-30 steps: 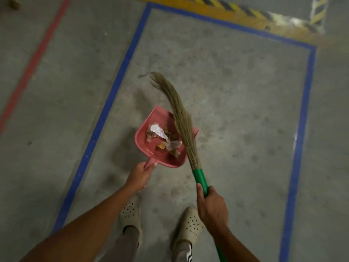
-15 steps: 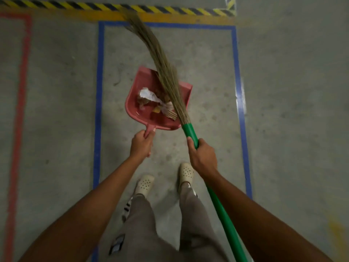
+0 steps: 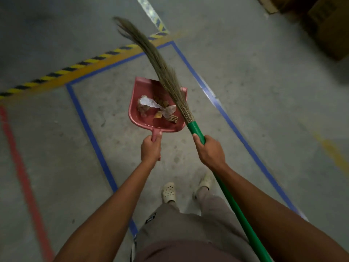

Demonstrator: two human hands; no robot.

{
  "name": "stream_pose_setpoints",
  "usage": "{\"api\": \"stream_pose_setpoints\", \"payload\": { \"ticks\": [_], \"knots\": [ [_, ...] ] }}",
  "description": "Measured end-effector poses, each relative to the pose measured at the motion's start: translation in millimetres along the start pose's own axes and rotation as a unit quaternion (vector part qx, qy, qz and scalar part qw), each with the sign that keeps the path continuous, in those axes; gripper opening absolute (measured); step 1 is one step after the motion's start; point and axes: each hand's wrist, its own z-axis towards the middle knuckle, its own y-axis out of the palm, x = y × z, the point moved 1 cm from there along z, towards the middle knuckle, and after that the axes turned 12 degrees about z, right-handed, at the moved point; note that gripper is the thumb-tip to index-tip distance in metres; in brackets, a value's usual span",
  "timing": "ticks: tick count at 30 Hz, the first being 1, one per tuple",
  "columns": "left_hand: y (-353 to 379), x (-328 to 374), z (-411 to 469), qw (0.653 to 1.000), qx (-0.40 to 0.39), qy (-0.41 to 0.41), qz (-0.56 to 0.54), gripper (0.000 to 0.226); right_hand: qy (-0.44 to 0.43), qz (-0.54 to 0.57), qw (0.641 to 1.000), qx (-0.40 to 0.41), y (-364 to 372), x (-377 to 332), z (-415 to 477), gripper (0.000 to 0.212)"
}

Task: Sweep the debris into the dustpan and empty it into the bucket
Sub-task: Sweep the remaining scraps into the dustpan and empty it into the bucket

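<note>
Your left fingers [image 3: 149,139] are curled tight round the dustpan [image 3: 136,118] handle, just left of centre frame, with the pan held out ahead of you. The debris [image 3: 156,107], crumpled paper and brown scraps, lies inside it, toward the back wall. The broom [image 3: 166,76] crosses the pan's right edge, and its bristles sweep up toward the top of the frame, left of centre. Your right fingers [image 3: 208,138] are wrapped round its green shaft just below the bristles, right of centre. Blue tape [image 3: 85,120] boxes the floor [image 3: 255,110] beneath. Cardboard boxes [image 3: 328,29] sit blurred at the upper right.
</note>
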Motion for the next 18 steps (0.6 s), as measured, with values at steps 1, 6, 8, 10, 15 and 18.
{"api": "stream_pose_setpoints", "payload": {
  "ticks": [1,6,8,10,15,18],
  "knots": [
    [0.8,3.5,-5.0,1.000,-0.011,0.013,0.008,0.049,0.012,0.006,1.000,0.009,-6.2,3.7,-8.0,0.056],
    [19.3,18.7,-29.3,0.995,-0.063,0.066,0.048,0.049,0.076,0.031,0.994,0.071,-40.6,37.7,-44.4,0.059],
    [33.0,23.2,-40.5,0.990,-0.083,0.087,0.069,0.049,0.103,0.039,0.989,0.100,-54.7,56.3,-62.0,0.059],
    [50.5,27.1,-55.6,0.984,-0.107,0.109,0.090,0.047,0.128,0.047,0.982,0.129,-68.7,76.2,-83.8,0.057],
    [103.8,27.4,-120.4,0.958,-0.181,0.173,0.138,0.046,0.187,0.094,0.955,0.209,-97.8,136.9,-160.3,0.056],
    [135.3,17.7,-174.3,0.936,-0.229,0.212,0.164,0.045,0.227,0.122,0.932,0.254,-109.0,177.2,-222.2,0.056]
  ]
}}
